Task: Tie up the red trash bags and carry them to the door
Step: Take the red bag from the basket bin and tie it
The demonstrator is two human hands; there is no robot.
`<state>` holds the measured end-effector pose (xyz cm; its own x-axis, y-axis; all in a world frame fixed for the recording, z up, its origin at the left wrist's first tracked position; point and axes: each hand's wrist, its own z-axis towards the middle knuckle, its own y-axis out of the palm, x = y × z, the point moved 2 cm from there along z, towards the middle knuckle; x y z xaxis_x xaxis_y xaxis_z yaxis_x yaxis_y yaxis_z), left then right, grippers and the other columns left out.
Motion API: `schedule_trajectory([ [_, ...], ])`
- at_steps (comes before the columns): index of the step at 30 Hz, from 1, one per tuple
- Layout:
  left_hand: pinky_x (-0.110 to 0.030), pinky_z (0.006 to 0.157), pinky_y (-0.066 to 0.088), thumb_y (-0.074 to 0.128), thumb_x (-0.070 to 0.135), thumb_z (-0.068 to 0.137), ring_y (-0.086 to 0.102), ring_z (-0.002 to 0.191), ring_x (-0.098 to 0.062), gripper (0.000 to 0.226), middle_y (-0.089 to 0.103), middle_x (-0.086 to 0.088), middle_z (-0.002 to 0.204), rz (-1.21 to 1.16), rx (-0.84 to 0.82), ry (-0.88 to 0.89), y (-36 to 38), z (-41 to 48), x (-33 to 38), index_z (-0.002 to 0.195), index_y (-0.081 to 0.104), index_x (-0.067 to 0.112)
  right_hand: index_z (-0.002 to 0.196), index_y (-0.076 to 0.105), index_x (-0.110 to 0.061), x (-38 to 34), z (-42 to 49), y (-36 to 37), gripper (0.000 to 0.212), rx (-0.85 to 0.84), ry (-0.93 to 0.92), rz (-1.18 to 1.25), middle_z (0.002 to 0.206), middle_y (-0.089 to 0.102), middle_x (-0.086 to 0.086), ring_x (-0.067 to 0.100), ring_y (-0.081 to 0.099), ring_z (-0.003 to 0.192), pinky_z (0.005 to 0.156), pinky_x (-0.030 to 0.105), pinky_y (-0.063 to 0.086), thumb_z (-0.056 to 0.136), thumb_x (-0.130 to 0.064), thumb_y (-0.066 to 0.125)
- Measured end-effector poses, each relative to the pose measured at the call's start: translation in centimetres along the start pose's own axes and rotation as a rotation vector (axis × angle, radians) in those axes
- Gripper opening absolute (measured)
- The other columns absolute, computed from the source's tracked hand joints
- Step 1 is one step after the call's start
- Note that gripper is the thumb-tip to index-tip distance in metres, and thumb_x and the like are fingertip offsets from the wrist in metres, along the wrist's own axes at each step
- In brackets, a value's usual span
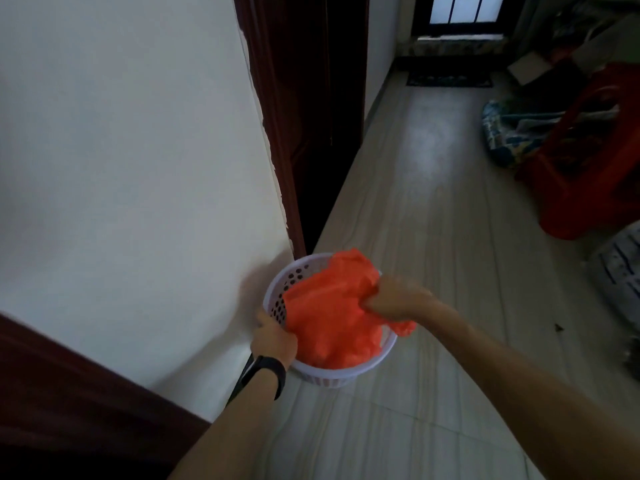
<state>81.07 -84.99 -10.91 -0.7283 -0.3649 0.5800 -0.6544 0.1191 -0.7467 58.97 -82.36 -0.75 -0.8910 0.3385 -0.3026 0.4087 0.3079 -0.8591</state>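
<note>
A red trash bag (332, 313) fills a white perforated waste basket (294, 273) that stands on the floor against the cream wall. My right hand (398, 297) is closed on a bunched part of the bag at the basket's right rim. My left hand (275, 336), with a black band on the wrist, grips the bag's edge at the basket's left rim. A loose flap of the bag hangs over the rim on the right. What the bag contains is hidden.
A dark wooden door frame (277, 116) stands just behind the basket. A pale tiled hallway (433, 185) runs to a dark door with a window (457, 15) and a mat (450, 79). Red plastic furniture (588, 150) and patterned bags (509, 133) line the right side.
</note>
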Motion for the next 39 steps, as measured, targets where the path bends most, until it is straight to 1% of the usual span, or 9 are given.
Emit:
schedule_trajectory([
  [3, -0.042, 0.081, 0.053, 0.057, 0.016, 0.089, 0.062, 0.103, -0.040, 0.067, 0.060, -0.022, 0.120, -0.032, -0.006, -0.022, 0.4, 0.0, 0.4, 0.145, 0.019, 0.007, 0.083, 0.068, 0.001, -0.6, 0.0, -3.8, 0.026, 0.284, 0.003, 0.680, 0.077, 0.065, 0.020, 0.027, 0.065, 0.067, 0.062, 0.035, 0.053, 0.093, -0.019, 0.053],
  [6, -0.043, 0.075, 0.055, 0.056, 0.017, 0.090, 0.064, 0.095, -0.037, 0.078, 0.061, -0.023, 0.117, -0.092, -0.037, -0.049, 0.8, 0.0, 0.4, 0.150, 0.006, 0.012, 0.064, 0.057, -0.013, -1.8, -1.5, -8.5, 0.034, 0.488, -0.026, 1.232, 0.051, 0.056, 0.002, 0.006, 0.050, 0.034, 0.037, 0.017, 0.039, 0.097, -0.015, 0.049],
  [12, -0.054, 0.088, 0.055, 0.054, 0.012, 0.090, 0.058, 0.110, -0.044, 0.092, 0.046, -0.027, 0.138, -0.147, -0.037, -0.166, 0.7, 1.3, 0.2, 0.153, -0.014, 0.016, 0.062, 0.051, -0.017, 0.0, -4.3, -13.6, 0.032, 0.914, -0.075, 1.209, 0.055, 0.046, -0.009, -0.004, 0.039, 0.035, 0.039, 0.015, 0.033, 0.093, -0.012, 0.047],
  [16, -0.058, 0.108, 0.036, 0.061, 0.022, 0.088, 0.025, 0.138, -0.043, 0.090, 0.013, -0.020, 0.157, 0.028, -0.017, -0.098, -0.9, 0.7, 2.8, 0.155, 0.001, 0.017, 0.060, 0.047, -0.018, 3.0, -5.2, -13.3, 0.029, 1.057, -0.036, 1.183, 0.056, 0.044, -0.011, 0.001, 0.037, 0.051, 0.051, 0.027, 0.034, 0.089, -0.013, 0.046],
  [20, -0.048, 0.119, 0.022, 0.054, 0.026, 0.092, 0.012, 0.148, -0.032, 0.073, 0.010, -0.010, 0.162, 0.175, 0.024, 0.336, -1.3, -1.0, 9.2, 0.154, 0.015, 0.019, 0.056, 0.039, -0.018, 6.1, -6.1, -12.3, 0.030, 1.005, -0.014, 1.023, 0.052, 0.043, -0.010, 0.011, 0.042, 0.054, 0.056, 0.035, 0.037, 0.084, -0.016, 0.048],
  [27, -0.044, 0.112, 0.034, 0.055, 0.016, 0.068, 0.036, 0.135, -0.029, 0.085, 0.038, -0.007, 0.150, 0.068, -0.100, 0.878, 6.2, -11.1, 21.1, 0.149, 0.029, 0.021, 0.059, 0.055, -0.012, 13.7, -6.9, -6.7, 0.033, 0.533, 0.151, 0.700, 0.062, 0.061, 0.004, 0.025, 0.063, 0.064, 0.062, 0.035, 0.048, 0.088, -0.026, 0.063],
  [32, -0.015, 0.096, 0.041, 0.059, 0.020, 0.085, 0.054, 0.119, -0.008, 0.049, 0.056, 0.021, 0.122, 0.034, -0.684, 0.942, 14.0, -17.9, 19.4, 0.121, 0.047, 0.050, 0.067, 0.065, -0.013, 20.5, -10.9, -1.3, 0.021, 0.174, 0.272, 1.028, 0.048, 0.060, -0.003, 0.005, 0.053, 0.036, 0.040, 0.016, 0.041, 0.085, -0.019, 0.074],
  [35, -0.025, 0.090, 0.044, 0.047, 0.041, 0.088, 0.062, 0.114, -0.020, 0.034, 0.066, 0.006, 0.121, 0.289, -0.690, 0.905, 16.7, -17.1, 16.7, 0.119, 0.059, 0.035, 0.094, 0.073, -0.008, 24.1, -13.8, 1.5, 0.023, 0.027, 0.341, 1.133, 0.076, 0.072, 0.011, 0.019, 0.063, 0.057, 0.060, 0.033, 0.054, 0.078, -0.024, 0.080],
  [39, -0.039, 0.092, 0.050, 0.043, 0.030, 0.089, 0.062, 0.112, -0.029, 0.039, 0.068, -0.003, 0.122, 0.334, -0.636, 0.936, 17.9, -17.3, 18.4, 0.123, 0.062, 0.026, 0.102, 0.069, -0.019, 28.1, -15.8, 2.7, 0.017, 0.254, 0.453, 1.301, 0.095, 0.075, 0.009, 0.025, 0.070, 0.071, 0.075, 0.044, 0.059, 0.087, -0.026, 0.073],
])
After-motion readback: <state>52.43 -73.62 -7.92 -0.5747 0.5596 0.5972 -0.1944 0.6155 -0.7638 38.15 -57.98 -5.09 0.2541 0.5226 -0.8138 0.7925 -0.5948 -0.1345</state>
